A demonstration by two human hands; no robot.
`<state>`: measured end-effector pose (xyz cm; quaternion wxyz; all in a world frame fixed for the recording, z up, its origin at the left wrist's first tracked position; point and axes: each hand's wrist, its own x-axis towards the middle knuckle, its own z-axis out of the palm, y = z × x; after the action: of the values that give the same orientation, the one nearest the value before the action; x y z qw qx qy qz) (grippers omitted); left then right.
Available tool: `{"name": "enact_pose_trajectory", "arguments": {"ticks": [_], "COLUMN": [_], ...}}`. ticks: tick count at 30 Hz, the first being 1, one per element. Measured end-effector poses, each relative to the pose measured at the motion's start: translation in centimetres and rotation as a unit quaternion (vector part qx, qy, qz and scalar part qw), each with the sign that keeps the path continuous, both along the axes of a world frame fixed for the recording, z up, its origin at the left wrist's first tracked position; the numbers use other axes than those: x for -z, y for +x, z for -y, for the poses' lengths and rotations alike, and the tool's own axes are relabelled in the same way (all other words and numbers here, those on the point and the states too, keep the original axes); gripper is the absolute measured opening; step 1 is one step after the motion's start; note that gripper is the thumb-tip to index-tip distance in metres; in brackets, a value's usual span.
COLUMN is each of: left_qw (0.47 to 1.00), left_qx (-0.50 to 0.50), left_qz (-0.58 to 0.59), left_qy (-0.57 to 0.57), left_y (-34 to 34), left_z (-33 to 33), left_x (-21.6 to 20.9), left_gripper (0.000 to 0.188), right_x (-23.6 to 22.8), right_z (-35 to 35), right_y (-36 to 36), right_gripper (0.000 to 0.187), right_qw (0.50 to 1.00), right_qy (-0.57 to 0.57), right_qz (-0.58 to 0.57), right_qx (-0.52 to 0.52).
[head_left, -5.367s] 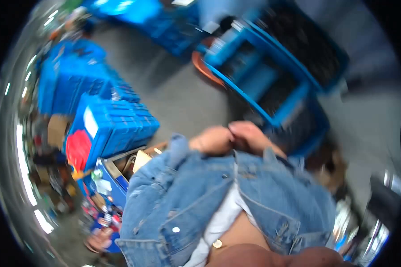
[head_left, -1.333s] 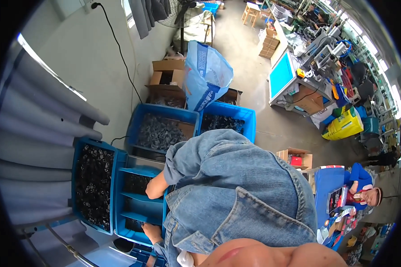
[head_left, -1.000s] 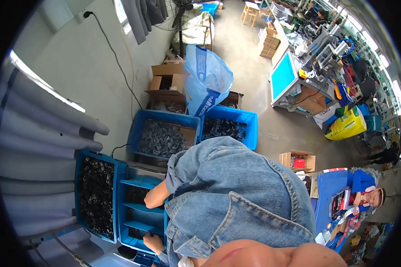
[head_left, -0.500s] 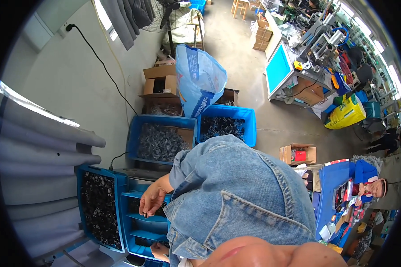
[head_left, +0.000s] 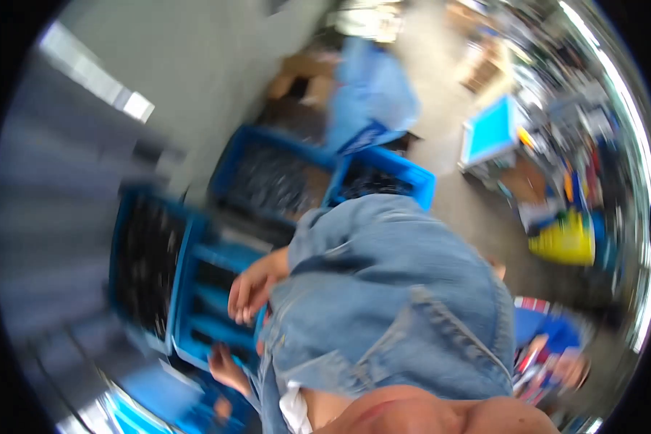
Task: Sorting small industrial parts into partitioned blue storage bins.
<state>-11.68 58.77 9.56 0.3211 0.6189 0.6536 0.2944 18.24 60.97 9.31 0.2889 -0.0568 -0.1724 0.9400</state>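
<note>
My right hand (head_left: 249,292), the upper one, comes out of a denim sleeve and hangs over a blue divided tray (head_left: 184,318). Its fingers are bent down and drawn together; blur hides whatever small thing may be in them. Below it, my left hand (head_left: 228,372) is at the tray's lower edge, its fingers too smeared to read. Dark small parts lie in the tray's compartments. Left of the tray stands a blue bin of black parts (head_left: 148,264).
Above are a blue bin of clear plastic parts (head_left: 271,177) and another of dark parts (head_left: 372,181). Behind them stand a light blue bag (head_left: 372,90) and cardboard boxes (head_left: 304,83). A blue-topped bench (head_left: 490,130), a yellow sack (head_left: 566,240) and a seated person (head_left: 557,365) are at the right.
The whole view has swung and blurred. Both hands have shifted up in the picture, the left one also leftward and more of it showing. The small dark thing at my right fingertips no longer shows clearly.
</note>
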Motion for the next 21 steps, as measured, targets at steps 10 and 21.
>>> {"name": "enact_pose_trajectory", "arguments": {"ticks": [10,21], "left_qw": [0.849,0.934], "left_qx": [-0.194,-0.290], "left_qz": [0.480,0.183], "left_qy": [-0.108,0.102], "left_y": [-1.1,-1.1], "left_z": [1.4,5.0], "left_x": [2.1,-0.7], "left_gripper": [0.010,0.009], "right_x": [0.2,4.8], "right_z": [-5.7,-5.9], "right_y": [1.5,-4.1], "right_gripper": [0.014,0.011], "right_qw": [0.865,0.267], "right_qy": [0.132,0.783], "right_qz": [0.477,0.534], "right_qx": [0.083,-0.176]}}
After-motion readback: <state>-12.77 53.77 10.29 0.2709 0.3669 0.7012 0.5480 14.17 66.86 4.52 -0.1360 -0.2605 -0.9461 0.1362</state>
